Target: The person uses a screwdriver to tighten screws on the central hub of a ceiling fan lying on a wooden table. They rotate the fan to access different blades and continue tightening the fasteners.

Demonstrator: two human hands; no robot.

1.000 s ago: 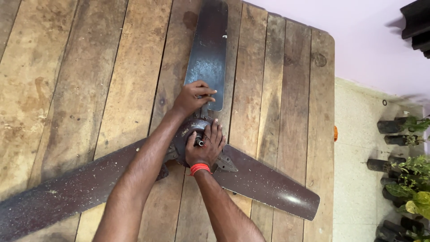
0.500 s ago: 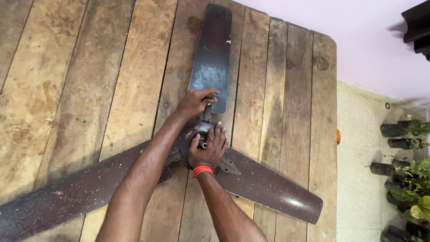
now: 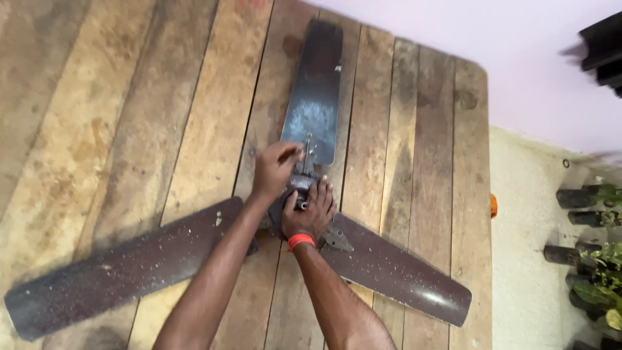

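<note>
Ceiling fan (image 3: 304, 194) lies flat on a plank wooden surface (image 3: 129, 129), three dark brown blades spread out from a central motor hub (image 3: 299, 185). One blade (image 3: 314, 97) points away toward the far edge; one (image 3: 123, 272) runs out to the person's left, dusty and speckled; one (image 3: 395, 275) runs to the right, near the surface edge.

Left hand (image 3: 275, 170) sits at the base of the far blade, fingers curled together, grip closed on the small metal bracket (image 3: 308, 152) where that blade meets the hub. Whether a tool is pinched there, cannot tell.

Right hand (image 3: 311, 210) rests on top of the hub, palm down, fingers spread around the short centre shaft (image 3: 302, 205), which shows between them. Grip loosely apart, pressing rather than clamped. Red band (image 3: 300, 241) on that wrist.

Another metal bracket (image 3: 338, 238) shows just beside the right wrist, at the root of the right blade.

Off the surface to the right: pale floor (image 3: 525, 259), a row of dark pots with green plants (image 3: 596, 272), a light wall (image 3: 505, 52) beyond.
</note>
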